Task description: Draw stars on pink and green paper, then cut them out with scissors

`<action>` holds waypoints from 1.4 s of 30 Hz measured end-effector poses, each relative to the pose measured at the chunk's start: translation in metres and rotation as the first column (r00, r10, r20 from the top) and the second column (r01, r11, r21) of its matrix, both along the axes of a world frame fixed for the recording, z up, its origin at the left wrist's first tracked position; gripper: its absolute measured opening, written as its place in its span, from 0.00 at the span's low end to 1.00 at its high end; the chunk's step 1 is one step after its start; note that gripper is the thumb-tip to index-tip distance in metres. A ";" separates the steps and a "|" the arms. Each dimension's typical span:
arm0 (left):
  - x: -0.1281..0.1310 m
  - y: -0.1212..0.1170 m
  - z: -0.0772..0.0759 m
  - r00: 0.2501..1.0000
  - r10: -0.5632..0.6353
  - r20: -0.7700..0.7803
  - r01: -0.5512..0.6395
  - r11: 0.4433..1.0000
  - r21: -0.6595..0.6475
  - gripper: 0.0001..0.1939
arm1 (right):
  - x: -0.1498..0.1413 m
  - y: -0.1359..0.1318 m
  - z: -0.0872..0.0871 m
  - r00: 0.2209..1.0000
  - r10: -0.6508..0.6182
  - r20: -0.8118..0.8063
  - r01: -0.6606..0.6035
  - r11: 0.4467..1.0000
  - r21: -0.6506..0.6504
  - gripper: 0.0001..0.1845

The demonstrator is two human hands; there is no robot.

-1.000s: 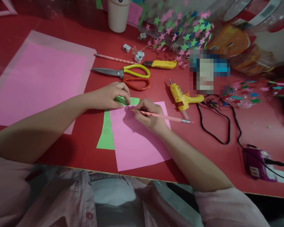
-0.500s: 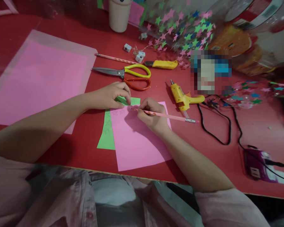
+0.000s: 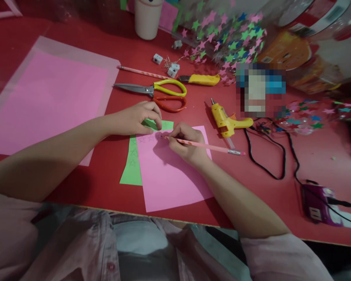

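Observation:
My right hand (image 3: 187, 142) grips a pink pencil (image 3: 212, 147), its tip on a pink sheet of paper (image 3: 177, 177) and its eraser end pointing right. Faint pencil stars run along the sheet's top edge. My left hand (image 3: 142, 118) rests at the upper left of this sheet, fingers bent and thumb apart, pressing on the paper with nothing held. Under the pink sheet lies a green paper (image 3: 132, 168), which also bears drawn stars. Just beyond my left hand, scissors (image 3: 148, 89) with yellow and red handles lie on the table.
A yellow glue gun (image 3: 226, 121) with a black cord lies to the right. Behind are a yellow cutter (image 3: 203, 80), a second pencil (image 3: 144, 72) and a white cup (image 3: 147, 21). Large pink sheets (image 3: 55, 89) lie left; a purple box (image 3: 318, 203) sits right.
The pencil tip has shifted slightly left on the pink sheet, and my right hand has moved a little with it. My left hand stays in place.

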State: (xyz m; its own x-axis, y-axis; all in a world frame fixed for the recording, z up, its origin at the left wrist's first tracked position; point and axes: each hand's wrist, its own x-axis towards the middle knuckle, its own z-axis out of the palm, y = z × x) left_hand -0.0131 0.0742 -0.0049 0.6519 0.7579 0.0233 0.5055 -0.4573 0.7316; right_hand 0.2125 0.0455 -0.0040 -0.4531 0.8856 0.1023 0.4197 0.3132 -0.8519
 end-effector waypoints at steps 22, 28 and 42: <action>0.000 0.000 0.001 1.000 -0.018 0.003 0.018 1.000 0.003 0.12 | 0.001 0.000 0.006 0.996 0.039 -0.084 -0.048 0.993 -0.108 0.08; -0.002 0.001 0.003 0.999 -0.050 0.010 0.050 0.999 0.012 0.13 | 0.009 0.016 0.008 0.941 -0.200 -0.272 0.098 0.933 -0.347 0.14; -0.002 0.001 0.000 1.000 -0.017 0.008 0.017 1.000 -0.004 0.11 | 0.008 0.012 0.009 0.997 0.013 -0.080 -0.022 0.992 -0.123 0.03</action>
State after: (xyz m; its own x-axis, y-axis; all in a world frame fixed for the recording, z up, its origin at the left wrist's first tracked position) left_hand -0.0154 0.0756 -0.0047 0.6648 0.7466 0.0253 0.4917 -0.4628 0.7376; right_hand 0.2203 0.0578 0.0046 -0.4635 0.8856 0.0287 0.3453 0.2103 -0.9146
